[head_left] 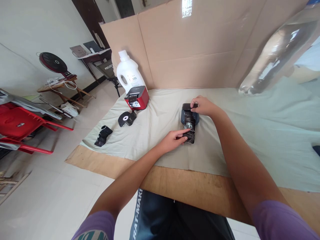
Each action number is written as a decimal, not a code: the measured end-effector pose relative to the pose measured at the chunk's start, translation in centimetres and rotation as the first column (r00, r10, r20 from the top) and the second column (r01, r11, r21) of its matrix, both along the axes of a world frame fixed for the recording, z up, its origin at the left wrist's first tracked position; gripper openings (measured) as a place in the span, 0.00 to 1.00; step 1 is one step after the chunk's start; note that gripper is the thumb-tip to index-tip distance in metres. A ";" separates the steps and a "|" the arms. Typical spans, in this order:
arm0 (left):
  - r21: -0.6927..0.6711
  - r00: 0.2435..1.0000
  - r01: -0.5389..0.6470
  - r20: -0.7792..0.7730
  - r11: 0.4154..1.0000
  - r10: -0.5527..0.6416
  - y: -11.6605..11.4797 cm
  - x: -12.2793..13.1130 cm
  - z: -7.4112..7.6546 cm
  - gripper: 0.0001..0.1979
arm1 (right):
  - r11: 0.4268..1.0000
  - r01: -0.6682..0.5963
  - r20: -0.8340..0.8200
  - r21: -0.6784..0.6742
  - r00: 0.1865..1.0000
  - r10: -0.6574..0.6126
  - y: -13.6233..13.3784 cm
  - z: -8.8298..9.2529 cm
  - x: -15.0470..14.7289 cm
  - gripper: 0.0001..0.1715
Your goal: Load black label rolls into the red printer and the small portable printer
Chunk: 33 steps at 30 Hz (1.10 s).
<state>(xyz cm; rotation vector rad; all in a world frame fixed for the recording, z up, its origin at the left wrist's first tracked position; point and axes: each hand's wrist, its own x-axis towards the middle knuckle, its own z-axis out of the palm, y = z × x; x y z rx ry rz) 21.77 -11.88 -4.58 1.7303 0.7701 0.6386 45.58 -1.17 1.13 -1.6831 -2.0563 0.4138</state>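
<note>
Both of your hands are at the small dark device, which sits on the cloth-covered table before you. Your left hand has its index finger stretched out over the glossy black strip that runs down the device's front; your thumb touches the strip's lower part, and you cannot tell whether it is pinched. Your right hand is curled at the right end of the device's black top piece, thumb and fingertips close together; whether they grip it cannot be told. To your left, well apart, stand a red box and, just behind it, a white jug. Nearer you lie a black roll with a white core and a smaller black roll.
</note>
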 end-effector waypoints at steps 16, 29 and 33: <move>0.000 1.000 -0.005 -0.001 1.000 0.005 -0.1 0.2 0.1 0.26 | 0.908 0.242 -0.513 -0.341 0.762 -0.396 -0.6 -2.5 -0.9 0.38; 0.053 0.894 -0.446 -0.017 0.894 0.447 1.6 -1.1 0.7 0.30 | 0.819 0.290 -0.443 -0.496 0.726 -0.526 -1.6 -1.0 -0.8 0.34; -0.059 0.865 -0.490 -0.150 0.870 0.478 5.7 -0.3 1.9 0.28 | 0.813 0.279 -0.447 -0.510 0.722 -0.528 -1.3 -1.2 -0.6 0.27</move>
